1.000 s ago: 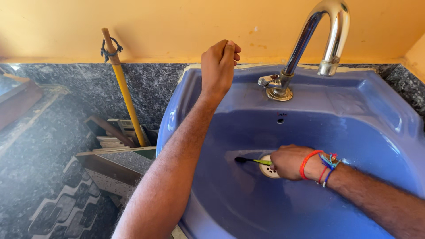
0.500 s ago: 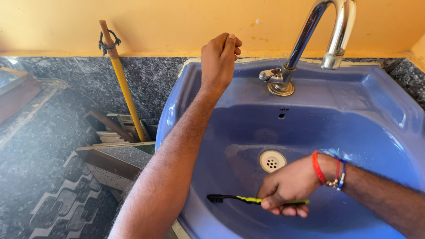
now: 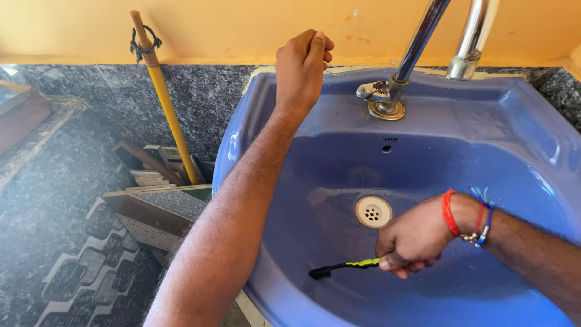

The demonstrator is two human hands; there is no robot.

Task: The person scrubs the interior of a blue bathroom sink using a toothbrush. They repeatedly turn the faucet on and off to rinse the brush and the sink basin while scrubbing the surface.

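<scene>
Right hand (image 3: 411, 242) fist-gripped on brush (image 3: 345, 267), bristles on near inner wall of blue sink (image 3: 520, 121), just in front of drain (image 3: 373, 211). Left hand (image 3: 301, 66) closed, resting on sink's far-left rim. Tap (image 3: 399, 72) beyond. Yellow pole (image 3: 166, 109) against granite wall, left.

There are no packages, signs or screens to see here. The only thing of this kind is one very small dark printed mark (image 3: 382, 138) on the inner back wall of the blue sink (image 3: 520, 121). It sits just above the small round overflow hole (image 3: 387, 148) and below the base of the metal tap (image 3: 387, 103). The mark is short, horizontal and dark on the blue surface, with no frame or background colour of its own.
</scene>
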